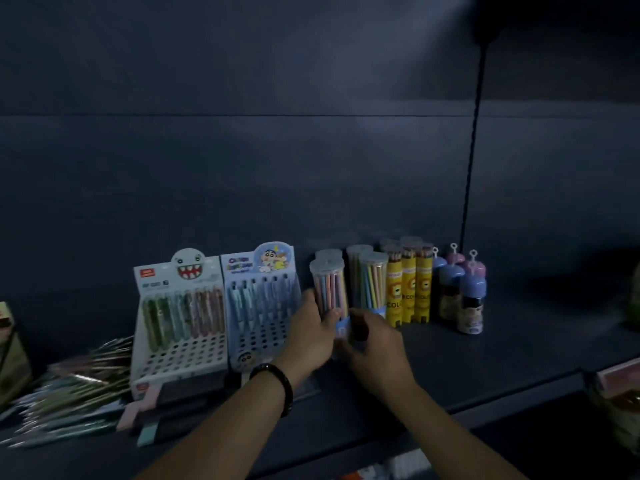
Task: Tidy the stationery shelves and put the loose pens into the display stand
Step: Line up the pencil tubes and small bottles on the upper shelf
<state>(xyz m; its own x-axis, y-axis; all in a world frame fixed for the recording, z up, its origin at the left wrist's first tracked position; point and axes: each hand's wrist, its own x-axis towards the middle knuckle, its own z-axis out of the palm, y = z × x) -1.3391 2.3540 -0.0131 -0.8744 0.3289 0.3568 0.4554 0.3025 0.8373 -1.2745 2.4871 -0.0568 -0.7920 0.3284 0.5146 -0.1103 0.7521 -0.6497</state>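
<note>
A pencil tube [329, 292] is seemingly being straightened, held by the left hand [311, 337]; the right hand [377, 344] is blurred and its grip cannot be told. Loose pens [69, 393] at the left edge of the shelf [485, 358] likely need gathering next.

A dark blue-grey back panel [242, 161] fills most of the view. A thin horizontal seam [242, 115] crosses it, and a black upright strip [473, 143] splits it on the right. Below, a matching dark shelf [502, 355] runs across to a raised front lip [485, 405]. The light is dim, with a faint brighter patch mid-panel. A deep shadow [561, 36], perhaps from an upper shelf, covers the top right corner.
</note>
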